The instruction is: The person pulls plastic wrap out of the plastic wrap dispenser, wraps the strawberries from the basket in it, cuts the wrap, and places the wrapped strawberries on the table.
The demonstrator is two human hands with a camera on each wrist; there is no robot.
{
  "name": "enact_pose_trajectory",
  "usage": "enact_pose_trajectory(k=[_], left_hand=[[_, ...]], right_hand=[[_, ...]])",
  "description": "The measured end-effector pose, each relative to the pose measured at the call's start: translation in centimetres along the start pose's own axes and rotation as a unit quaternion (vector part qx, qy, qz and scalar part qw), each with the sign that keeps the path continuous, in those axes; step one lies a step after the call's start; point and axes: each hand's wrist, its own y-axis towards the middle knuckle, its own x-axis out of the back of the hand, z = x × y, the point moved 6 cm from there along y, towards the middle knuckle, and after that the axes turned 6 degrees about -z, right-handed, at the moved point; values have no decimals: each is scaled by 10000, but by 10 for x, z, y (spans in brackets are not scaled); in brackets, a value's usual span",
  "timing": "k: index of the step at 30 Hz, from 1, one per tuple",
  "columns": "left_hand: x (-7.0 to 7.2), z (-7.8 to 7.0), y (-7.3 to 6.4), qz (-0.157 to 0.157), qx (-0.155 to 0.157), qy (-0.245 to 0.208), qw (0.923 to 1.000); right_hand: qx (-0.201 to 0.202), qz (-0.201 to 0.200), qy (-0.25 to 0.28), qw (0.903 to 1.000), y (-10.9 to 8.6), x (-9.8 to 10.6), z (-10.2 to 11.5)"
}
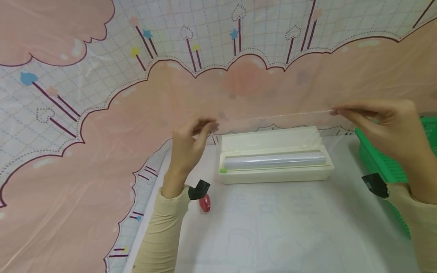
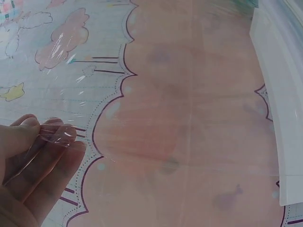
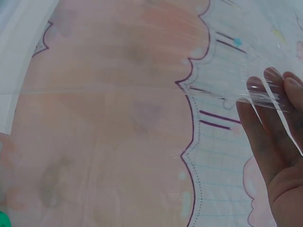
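A sheet of clear cling film (image 1: pixel 283 115) is stretched between the two hands, above and behind a white dispenser box. My left hand (image 1: pixel 192 143) pinches one corner of the film between thumb and fingers; the left wrist view shows the film bunched at the fingertips (image 2: pixel 66 135). At the other corner my right hand (image 1: pixel 385 125) pinches it the same way. The dispenser box (image 1: pixel 273 176) stands with its lid (image 1: pixel 269 139) raised, and a roll of cling film (image 1: pixel 274 160) lies inside. A small green piece (image 1: pixel 223 170) sits at the box's left front edge.
A small red object in shiny wrapping (image 1: pixel 205 203) lies on the white table (image 1: pixel 273 227) by the left wrist. The green perforated basket (image 1: pixel 379 159) stands at the right, partly behind the right forearm. A patterned pink cloth (image 1: pixel 191 94) hangs behind the table.
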Motion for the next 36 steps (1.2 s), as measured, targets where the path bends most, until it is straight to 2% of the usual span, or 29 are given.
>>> enact_pose_trajectory(k=[6,12,17,22,25,27,31,34,36], left_hand=[[4,-5,2,-118,-81,11,9999],[8,-12,6,-264,-214,-25,9994],[11,-15,8,-379,-246,-127,9989],[10,-17,6,-277,-176,-123,9994],[9,-18,3,-93,-81,-107,9999],[9,-18,0,61,29,-155,9999],[11,-19,-7,261,174,-134,9994],[12,-19,-12,320,275,-340,9985],[13,-20,-15,361,368,-557,9971]], right_hand=[[143,-236,192,9994,4,1,7],[316,-562,1016,9927,7,3,14],[256,-543,890,9942,9,4,18],[139,-512,744,9958,9,5,16],[26,-396,498,9980,7,6,14],[-73,-243,520,9983,6,6,12],[-249,97,885,9957,1,5,6],[-402,297,1237,9911,-3,5,2],[-508,388,1276,9898,-5,6,1]])
